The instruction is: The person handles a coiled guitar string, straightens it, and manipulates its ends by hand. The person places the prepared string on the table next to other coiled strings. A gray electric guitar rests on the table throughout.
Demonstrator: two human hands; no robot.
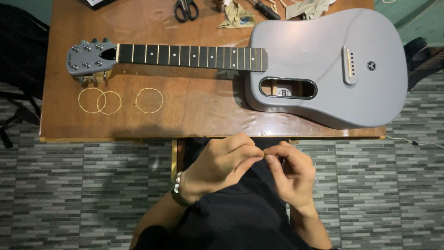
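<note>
Left hand: the left hand [222, 164] is held over the lap, just below the table edge, with its fingers curled and thumb and forefinger pinched together toward the other hand; whatever is pinched is too small to tell.
Right hand: the right hand [291, 173] meets it fingertip to fingertip, fingers likewise curled in and pinched; its contents cannot be told either.
Wrist: a dark wristwatch [178, 190] sits on the left wrist.
Table: a brown wooden table [194, 115] lies just beyond the hands, above a grey brick-patterned floor [83, 185].
String coils: three coiled strings [119, 100] lie on the near left part of the table, two overlapping and one apart to their right.
Guitar: a grey guitar [323, 69] without strings lies face up across the table, its headstock [90, 59] to the left and body to the right.
Far edge: black-handled scissors [186, 9], a crumpled cloth [236, 16] and a screwdriver [264, 9] lie behind the neck.
</note>
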